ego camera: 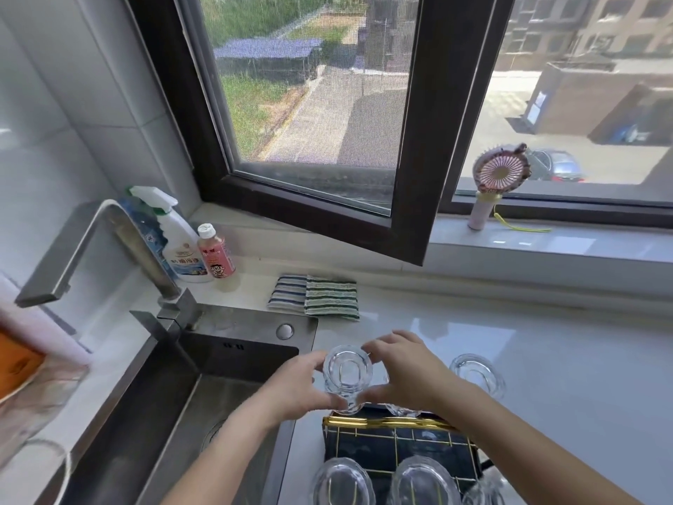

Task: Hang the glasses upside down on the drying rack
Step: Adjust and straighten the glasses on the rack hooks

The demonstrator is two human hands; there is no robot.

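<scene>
A clear glass (346, 375) is held upside down between my left hand (296, 386) and my right hand (404, 369), just above the far left corner of the drying rack (393, 437), a dark tray with gold wire bars. Two glasses hang upside down at the rack's near side, one on the left (342, 481) and one in the middle (424, 479). Another glass (477, 375) sits inverted at the rack's far right, beyond my right wrist. A further glass edge (484, 492) shows at the near right.
A steel sink (189, 406) with a faucet (91, 249) lies left of the rack. A spray bottle (174, 242), a small pink bottle (215, 255) and striped cloths (315, 297) stand behind. A pink fan (499, 184) stands on the sill. The open window frame (411, 213) juts inward.
</scene>
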